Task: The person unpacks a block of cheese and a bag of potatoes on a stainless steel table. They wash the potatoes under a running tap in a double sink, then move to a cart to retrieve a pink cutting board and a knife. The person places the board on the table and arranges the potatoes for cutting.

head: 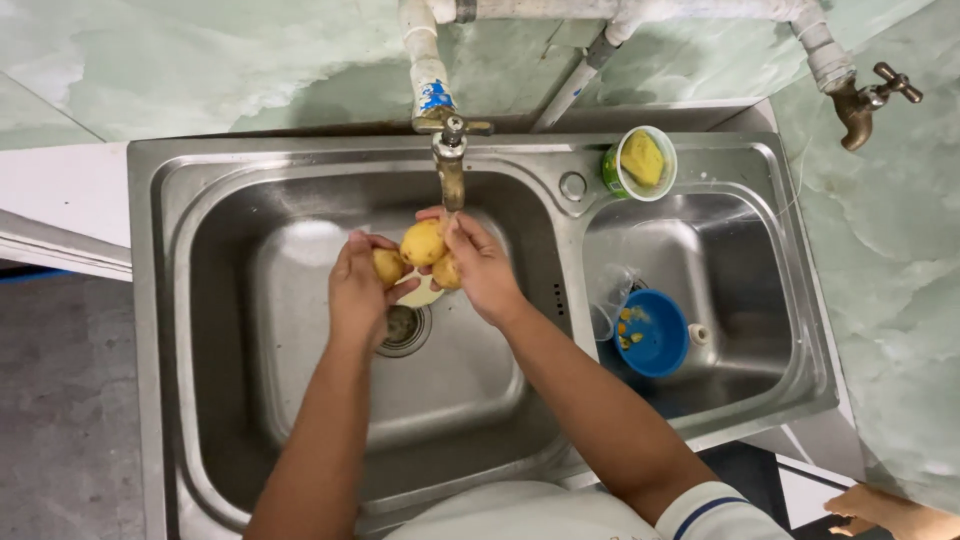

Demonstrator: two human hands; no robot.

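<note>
Seemingly three potatoes [423,243] in both hands [357,290]

Potatoes [423,243] under tap [450,170], above drain [403,329]; bowl [652,334] in right basin [760,300].

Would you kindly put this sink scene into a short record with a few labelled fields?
setting: double steel sink seen from above, brass tap over the left basin
left hand: holds a small yellow potato
right hand: holds two yellow potatoes under the tap
below the hands: drain
right basin: blue bowl with scraps, clear plastic cup
sink ledge: green cup with yellow sponge
wall: second brass tap
</note>
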